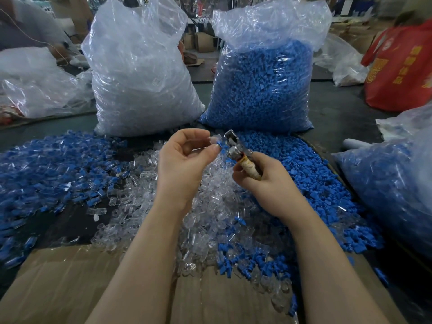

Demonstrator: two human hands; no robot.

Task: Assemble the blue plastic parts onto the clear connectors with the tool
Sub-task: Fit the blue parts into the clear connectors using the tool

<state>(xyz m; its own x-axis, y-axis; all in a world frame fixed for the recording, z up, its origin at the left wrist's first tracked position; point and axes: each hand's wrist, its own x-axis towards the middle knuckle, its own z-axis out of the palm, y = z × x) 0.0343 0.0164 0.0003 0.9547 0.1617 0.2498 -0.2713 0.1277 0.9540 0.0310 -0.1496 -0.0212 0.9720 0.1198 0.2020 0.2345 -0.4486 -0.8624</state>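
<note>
My left hand [184,157] pinches a clear connector [215,138] with a blue plastic part [219,144] at its lower end, held up above the piles. My right hand [266,181] grips the taped handle of a metal tool [236,146], whose head touches the blue part. Loose clear connectors [210,220] lie heaped under both hands. Loose blue parts [311,181] form a heap to the right. Assembled blue-and-clear pieces [53,169] spread over the left of the table.
A tall bag of clear connectors [140,73] and a bag of blue parts [264,85] stand behind the piles. Another filled bag [392,190] leans at the right. Cardboard [70,281] covers the near edge. A person in red [402,66] sits at far right.
</note>
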